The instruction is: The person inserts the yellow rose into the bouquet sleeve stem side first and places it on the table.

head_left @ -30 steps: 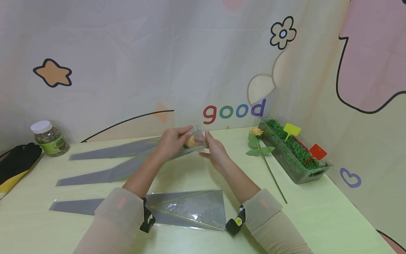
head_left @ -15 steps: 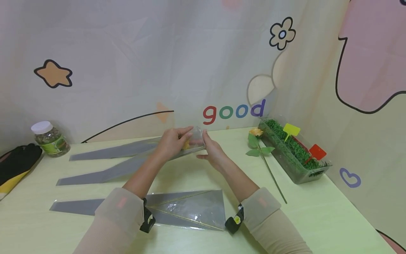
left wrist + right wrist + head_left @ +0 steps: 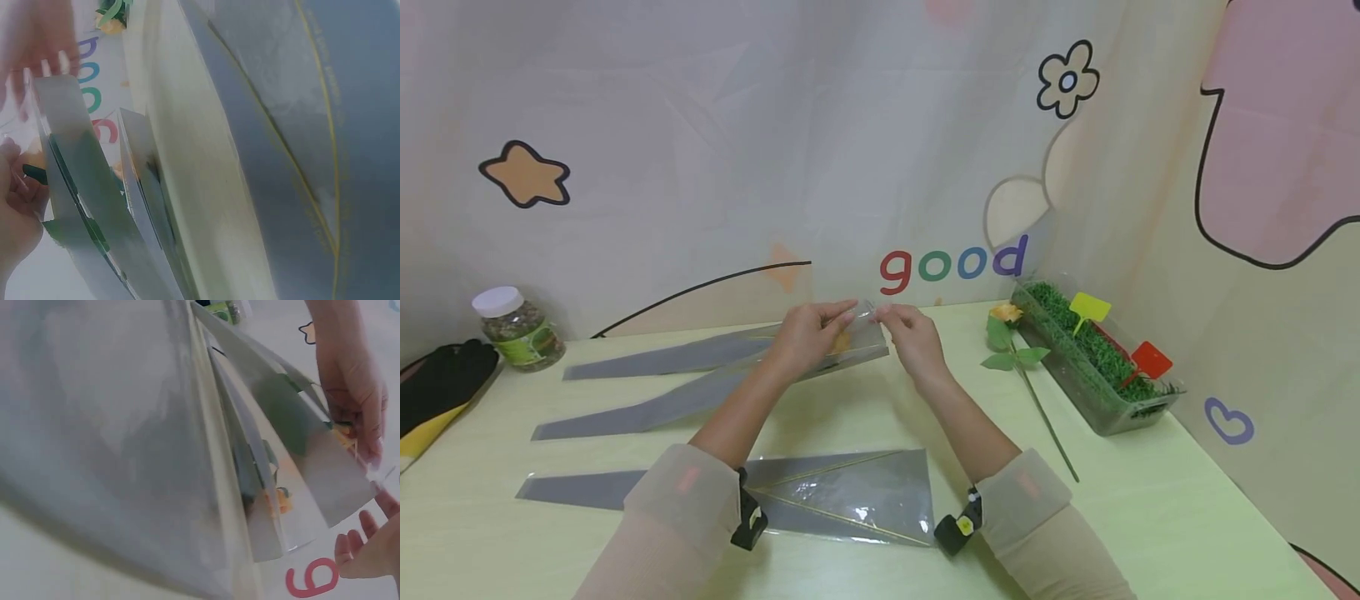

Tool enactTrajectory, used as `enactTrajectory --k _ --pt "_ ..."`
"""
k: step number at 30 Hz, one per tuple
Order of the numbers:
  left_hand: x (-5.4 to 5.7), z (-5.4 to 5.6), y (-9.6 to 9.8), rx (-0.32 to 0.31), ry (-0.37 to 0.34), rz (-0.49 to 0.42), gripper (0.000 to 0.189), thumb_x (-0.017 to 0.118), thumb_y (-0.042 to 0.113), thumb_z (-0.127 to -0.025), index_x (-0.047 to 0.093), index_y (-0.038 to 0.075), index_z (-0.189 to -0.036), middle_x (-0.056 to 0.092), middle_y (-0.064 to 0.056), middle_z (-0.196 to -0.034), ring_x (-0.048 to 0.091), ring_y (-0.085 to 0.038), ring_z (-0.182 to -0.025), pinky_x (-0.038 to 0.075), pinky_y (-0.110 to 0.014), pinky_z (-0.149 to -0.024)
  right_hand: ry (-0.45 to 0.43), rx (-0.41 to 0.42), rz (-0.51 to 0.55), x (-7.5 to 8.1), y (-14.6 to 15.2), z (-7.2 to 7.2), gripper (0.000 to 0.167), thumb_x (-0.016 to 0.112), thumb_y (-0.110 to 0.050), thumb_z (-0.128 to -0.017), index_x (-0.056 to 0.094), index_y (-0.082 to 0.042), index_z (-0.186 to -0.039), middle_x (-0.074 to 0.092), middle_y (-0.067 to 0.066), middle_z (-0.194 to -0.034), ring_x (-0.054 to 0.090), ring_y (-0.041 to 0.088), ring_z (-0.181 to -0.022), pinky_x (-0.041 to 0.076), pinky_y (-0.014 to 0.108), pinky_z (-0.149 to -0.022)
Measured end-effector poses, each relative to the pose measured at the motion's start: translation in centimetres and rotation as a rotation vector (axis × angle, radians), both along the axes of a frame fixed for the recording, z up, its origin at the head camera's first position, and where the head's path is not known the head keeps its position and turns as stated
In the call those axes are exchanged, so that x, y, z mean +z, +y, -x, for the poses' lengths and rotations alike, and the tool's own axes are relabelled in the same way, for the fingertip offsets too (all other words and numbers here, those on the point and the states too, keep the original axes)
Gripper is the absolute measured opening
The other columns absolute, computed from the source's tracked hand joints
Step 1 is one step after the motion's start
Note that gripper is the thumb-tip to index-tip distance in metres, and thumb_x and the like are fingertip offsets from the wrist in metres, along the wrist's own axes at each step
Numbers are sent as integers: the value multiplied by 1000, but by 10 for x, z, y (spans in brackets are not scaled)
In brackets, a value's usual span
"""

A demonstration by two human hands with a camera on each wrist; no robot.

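Note:
In the head view, a long grey-and-clear flower sleeve (image 3: 651,414) slants up off the table, its wide end raised between both hands. Inside that end shows a yellow-orange rose (image 3: 843,342), partly behind the fingers. My left hand (image 3: 805,337) grips the sleeve's clear upper film beside the bloom. Thumb and forefinger of my right hand (image 3: 917,343) pinch the film's edge at the mouth; its other fingers stand apart from the sleeve in the right wrist view. Behind it lies another sleeve (image 3: 655,358), with a rose (image 3: 279,501) visible inside in the right wrist view.
A flat sleeve with gold lines (image 3: 850,500) lies in front, under the forearms. On the right are a loose rose (image 3: 1004,312) on its stem and a clear box (image 3: 1097,404) of artificial grass. A white-lidded jar (image 3: 523,333) and a dark cloth item (image 3: 445,387) stand left.
My right hand has changed from open fingers at the sleeve's mouth to a pinch on the film's edge. The left hand keeps its hold in place.

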State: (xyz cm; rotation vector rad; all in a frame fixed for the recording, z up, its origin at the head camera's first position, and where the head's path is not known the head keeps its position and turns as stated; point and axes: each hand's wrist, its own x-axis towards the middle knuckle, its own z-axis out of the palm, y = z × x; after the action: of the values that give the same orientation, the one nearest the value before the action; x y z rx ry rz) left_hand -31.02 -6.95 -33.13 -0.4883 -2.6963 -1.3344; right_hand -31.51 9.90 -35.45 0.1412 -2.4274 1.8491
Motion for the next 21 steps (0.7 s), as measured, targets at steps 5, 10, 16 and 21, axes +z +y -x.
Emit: enactTrajectory --k 5,10,16,21 --pt "-1 0 1 -9 -4 2 36 54 26 -95 57 15 -129 41 1 -47 33 -11 -40 33 -26 -44 60 10 -42 9 -1 -2 29 63 -28 -89 68 -7 -108 62 6 -104 52 21 -97 48 33 -81" --pt "-4 -1 -3 -28 6 -7 37 54 25 -95 55 12 -130 50 -5 -54 39 -15 -45 41 -27 -51 61 6 -41 12 -3 -2 21 65 -19 -88 69 -5 -103 63 7 -97 53 21 -90 48 25 -74" --pt "-12 -8 -34 -35 35 -2 41 54 24 -95 52 5 -131 66 -17 -101 51 -19 -52 47 -31 -59 21 19 -30 13 -4 0 18 64 -16 -89 69 -4 -102 63 7 -97 53 21 -89 48 26 -77" --pt "-14 -21 -66 -44 -15 193 45 52 21 -96 45 1 -136 53 -10 -56 30 -12 -37 38 -29 -43 -21 27 -71 12 -3 0 17 63 -16 -89 68 -5 -101 63 7 -96 54 21 -90 47 28 -80"
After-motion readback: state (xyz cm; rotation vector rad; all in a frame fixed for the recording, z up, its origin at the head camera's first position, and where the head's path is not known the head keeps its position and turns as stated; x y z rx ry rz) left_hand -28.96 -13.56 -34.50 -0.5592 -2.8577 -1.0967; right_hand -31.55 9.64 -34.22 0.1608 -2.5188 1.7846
